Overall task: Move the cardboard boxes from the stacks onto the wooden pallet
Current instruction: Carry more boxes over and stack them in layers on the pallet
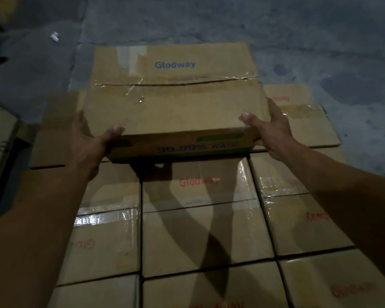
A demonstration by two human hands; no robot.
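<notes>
Both hands grip one cardboard box, held out in front at mid-frame. Left hand clamps the near-left corner: thumb over the top edge, palm vs. the left side, other fingers hidden behind/under. Right hand mirrors it at the near-right corner: thumb flat on top, fingers wrapped round the right side. Both arms stretched fwd.

Box top faces the camera, blue "Glodway" print on the far flap, centre seam shut w/ clear tape, wrinkled & partly torn. Near side panel has green trim + dark text "99.99% RATE". Near bottom edge sits above the boxes below, dark shadow under it; far end, can't tell if touching.

Below: packed layer of boxes, tops level, sides touching, seams taped, red "Glodway" prints in mixed orientations. Arm shadows cross the centre ones. One more box just past the right hand, lower; a blurred one beside the left hand.

Beyond: grey concrete floor, blotchy, w/ small white scrap far left. Light is dim.
</notes>
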